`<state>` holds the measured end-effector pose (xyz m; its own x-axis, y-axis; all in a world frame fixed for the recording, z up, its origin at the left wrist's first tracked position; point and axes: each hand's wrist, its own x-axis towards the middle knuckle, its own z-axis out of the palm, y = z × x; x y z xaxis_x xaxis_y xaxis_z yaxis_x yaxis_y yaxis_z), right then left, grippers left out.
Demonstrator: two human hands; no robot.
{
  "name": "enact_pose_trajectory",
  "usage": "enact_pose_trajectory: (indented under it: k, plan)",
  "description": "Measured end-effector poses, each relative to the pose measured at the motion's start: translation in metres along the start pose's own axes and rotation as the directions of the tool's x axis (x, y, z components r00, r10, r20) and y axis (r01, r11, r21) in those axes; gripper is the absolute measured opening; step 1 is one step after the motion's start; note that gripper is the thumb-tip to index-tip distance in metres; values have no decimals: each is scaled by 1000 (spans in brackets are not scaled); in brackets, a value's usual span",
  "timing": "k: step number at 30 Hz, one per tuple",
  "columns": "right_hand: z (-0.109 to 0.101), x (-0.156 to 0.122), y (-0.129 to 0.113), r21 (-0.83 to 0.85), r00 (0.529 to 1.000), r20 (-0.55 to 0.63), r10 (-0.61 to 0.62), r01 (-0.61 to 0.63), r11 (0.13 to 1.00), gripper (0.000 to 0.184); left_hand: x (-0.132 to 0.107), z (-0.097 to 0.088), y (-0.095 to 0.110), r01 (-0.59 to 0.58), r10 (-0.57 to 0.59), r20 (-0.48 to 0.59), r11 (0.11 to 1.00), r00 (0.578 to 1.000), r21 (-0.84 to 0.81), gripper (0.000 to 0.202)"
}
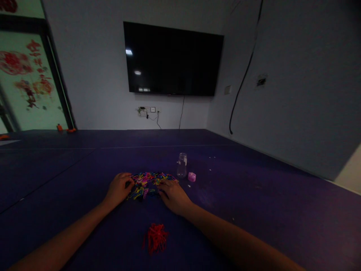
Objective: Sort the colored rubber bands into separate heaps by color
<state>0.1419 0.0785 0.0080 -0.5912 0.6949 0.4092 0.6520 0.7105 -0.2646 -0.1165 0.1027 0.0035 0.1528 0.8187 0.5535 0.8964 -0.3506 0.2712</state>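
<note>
A loose heap of small multicoloured rubber bands (145, 180) is spread on the dark blue-purple tabletop. My left hand (120, 188) rests at its left edge, fingers curved and thumb apart from them, with nothing visible in its grasp. Over the right part of the heap lies my right hand (175, 195), its fingers reaching onto the bands and its thumb spread below. Some bands under the fingertips are hidden. Closer to me sits a separate bunch of red rubber bands (157, 237), touched by neither hand.
Behind my right hand a clear bottle (182, 167) stands upright and uncapped, with a pink cap (191, 177) beside it. Small white scraps (189, 186) dot the table (254, 218). Orange items (71, 130) lie at the far left edge. A television (173, 60) hangs on the wall.
</note>
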Motion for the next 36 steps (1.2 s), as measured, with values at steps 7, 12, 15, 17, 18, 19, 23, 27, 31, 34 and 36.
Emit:
enact_pose_trajectory:
  k: [7,12,15,17,18,19,23,27,31,34,36]
  plan:
    - [-1,-1,-1,-3,1000,-11,6,-6,1000,24,0,1,2,19,-19,-47,1000,999,-4,17]
    - [-1,-1,-1,-2,1000,-9,5,-5,1000,24,-2,-4,12,-112,108,-62,991,992,-67,23]
    - [-1,0,-1,5,1000,-21,6,-6,1000,24,-2,-5,15,-139,139,-19,990,990,-27,24]
    - [-1,-1,-2,12,1000,-22,1,-1,1000,24,-3,-6,14,-102,102,-9,995,995,13,23]
    - [-2,-1,-2,13,1000,-22,0,0,1000,24,-2,-6,14,-83,83,-5,996,997,31,23]
    - [-2,-1,-2,12,1000,-20,0,0,1000,24,-2,-6,14,-67,67,0,996,998,50,22]
    - [0,0,-1,-5,1000,-8,3,-3,1000,25,-3,-9,18,-34,32,12,991,999,129,22]
    - [1,0,0,-4,1000,-14,5,-5,1000,25,-5,-13,22,12,-17,29,982,999,186,20]
    - [0,-1,0,6,1000,-21,-3,3,1000,27,-6,-11,17,48,-55,29,977,998,208,18]
    - [0,-1,-1,17,1000,-22,-8,8,1000,27,-5,-9,13,28,-28,2,983,1000,184,24]
    - [0,-1,0,18,1000,-19,-7,7,1000,26,-4,-8,12,-29,33,-26,989,999,145,26]
